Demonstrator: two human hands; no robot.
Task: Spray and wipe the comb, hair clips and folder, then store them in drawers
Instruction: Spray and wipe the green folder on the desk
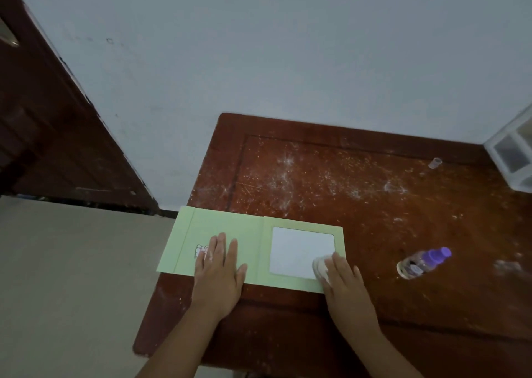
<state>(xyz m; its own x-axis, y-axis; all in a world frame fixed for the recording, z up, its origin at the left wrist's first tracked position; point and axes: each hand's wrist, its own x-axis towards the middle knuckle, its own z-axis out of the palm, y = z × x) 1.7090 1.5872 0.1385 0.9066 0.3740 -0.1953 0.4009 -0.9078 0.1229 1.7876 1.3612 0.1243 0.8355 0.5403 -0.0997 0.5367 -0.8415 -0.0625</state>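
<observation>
A light green folder (253,233) lies open and flat on the table's near left corner, its left part hanging over the edge. Its right half has a white window panel (299,251). My left hand (218,268) presses flat on the folder's left half, fingers spread, beside a small sticker. My right hand (342,277) holds a small white cloth (320,268) against the lower right corner of the white panel. A clear spray bottle with a purple top (423,262) lies on its side to the right. The comb and hair clips are out of view.
The scratched red-brown wooden table (345,182) stands against a pale wall. A white drawer unit (515,153) sits at the far right edge. A small clear cap (434,163) stands near it. A dark wooden door (43,135) is on the left, beige floor below.
</observation>
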